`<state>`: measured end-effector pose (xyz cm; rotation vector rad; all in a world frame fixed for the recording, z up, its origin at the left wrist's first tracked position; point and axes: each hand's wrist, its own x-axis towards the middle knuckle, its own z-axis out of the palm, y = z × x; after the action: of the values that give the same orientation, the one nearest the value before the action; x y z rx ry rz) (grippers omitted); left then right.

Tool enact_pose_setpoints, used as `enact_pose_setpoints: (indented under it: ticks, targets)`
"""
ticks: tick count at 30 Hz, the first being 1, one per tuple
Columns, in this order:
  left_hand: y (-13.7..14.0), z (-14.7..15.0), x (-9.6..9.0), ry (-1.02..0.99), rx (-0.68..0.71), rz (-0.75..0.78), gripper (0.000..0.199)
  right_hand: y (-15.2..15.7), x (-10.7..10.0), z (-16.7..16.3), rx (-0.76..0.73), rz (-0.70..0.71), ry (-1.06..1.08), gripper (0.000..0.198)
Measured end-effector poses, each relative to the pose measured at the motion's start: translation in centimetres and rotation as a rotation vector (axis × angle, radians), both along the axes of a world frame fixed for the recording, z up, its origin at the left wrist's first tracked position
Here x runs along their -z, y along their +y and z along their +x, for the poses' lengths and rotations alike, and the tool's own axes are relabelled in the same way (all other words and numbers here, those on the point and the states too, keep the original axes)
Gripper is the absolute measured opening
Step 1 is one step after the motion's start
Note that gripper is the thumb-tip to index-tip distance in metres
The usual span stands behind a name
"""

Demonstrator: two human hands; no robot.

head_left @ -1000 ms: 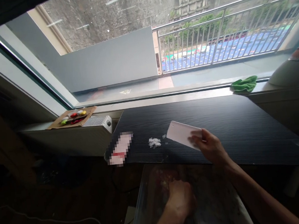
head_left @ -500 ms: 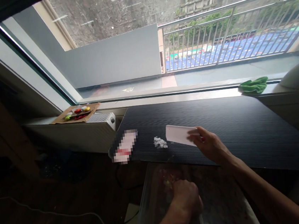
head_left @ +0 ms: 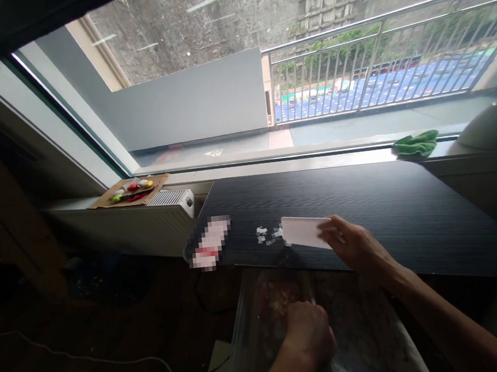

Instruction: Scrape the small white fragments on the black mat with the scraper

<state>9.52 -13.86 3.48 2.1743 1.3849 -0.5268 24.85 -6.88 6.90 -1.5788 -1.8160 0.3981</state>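
My right hand (head_left: 349, 240) is closed around one end of a flat, pale pink rectangular card (head_left: 305, 231), which has a small dark dot near its far corner. The card stands tilted just over the black tabletop, its left edge against small white scraps (head_left: 277, 232). More white scraps (head_left: 261, 231) lie a little to the left. Below the table's front edge, my left hand (head_left: 308, 329) is closed in a fist at the right rim of a clear plastic bin (head_left: 239, 341); its fingertips are hidden. Blurry reddish and yellowish bits show inside the bin.
A pixelated pink and red item (head_left: 211, 243) lies at the left end of the black table (head_left: 355, 189). Colourful small items rest on cardboard (head_left: 105, 199) above the radiator (head_left: 163, 218). A green cloth (head_left: 416, 144) lies on the sill. A white cable (head_left: 93, 360) crosses the dark floor.
The pink card and my right hand have shifted slightly right and down. The white scraps, earlier one heap, are now spread, some against the card. My left hand has hardly moved.
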Motion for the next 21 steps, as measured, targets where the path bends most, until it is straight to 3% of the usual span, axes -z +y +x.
enact_pose_setpoints:
  ticks: [14, 21]
  targets:
    - [0.4, -0.3, 0.2, -0.038, -0.042, -0.047, 0.032, -0.7, 1.6, 3.1, 0.164, -0.114, 0.185, 0.022]
    - [0.5, -0.3, 1.0, -0.039, -0.039, -0.039, 0.030, -1.4, 1.0, 3.6, 0.153, -0.188, 0.246, 0.017]
